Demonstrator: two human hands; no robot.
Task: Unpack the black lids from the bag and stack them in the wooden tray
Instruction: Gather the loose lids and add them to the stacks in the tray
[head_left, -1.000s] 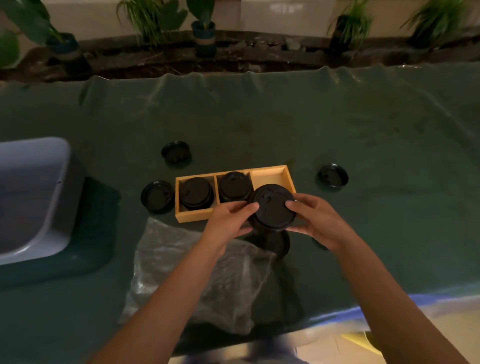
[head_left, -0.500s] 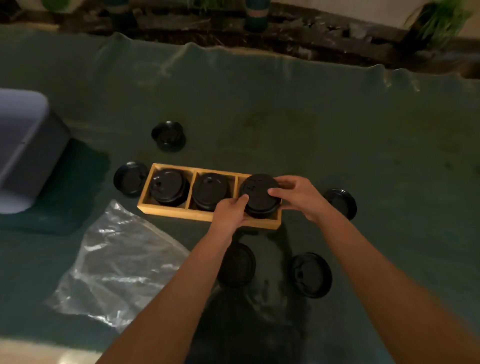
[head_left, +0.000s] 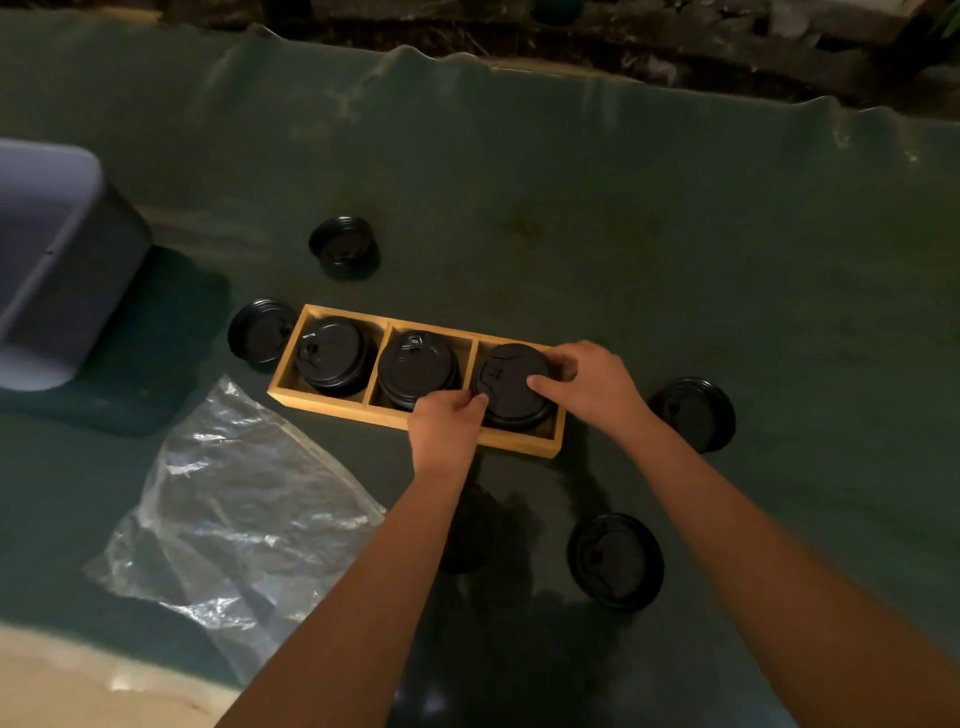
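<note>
settling a round black plastic lid into the right-hand compartment of the long three-section wooden tray, both hands work its rim at once. the left hand pinches the near-left edge with thumb and fingertips, its knuckles over the tray's front wall; the right hand is curled over the far-right edge, thumb laid across the lid's top and fingers wrapped down the side. whether this lid sits on others beneath it cannot be told, though it stands about level with the tray walls.

the left compartment holds a black lid stack, and the middle compartment holds another black stack, so every section has at least something in it. by my reading the job is well past the midpoint but not finished.

five lids lie loose on the dark green table cover: one beyond the tray, one touching or just beside its left end, one to the right of the tray, one nearer the person on the right, and one partly hidden under the left forearm.

the crumpled clear plastic bag lies flat near the table's front edge and looks emptied, though its folds are too dim to be sure. what seems left is gathering the scattered lids into the tray.
</note>
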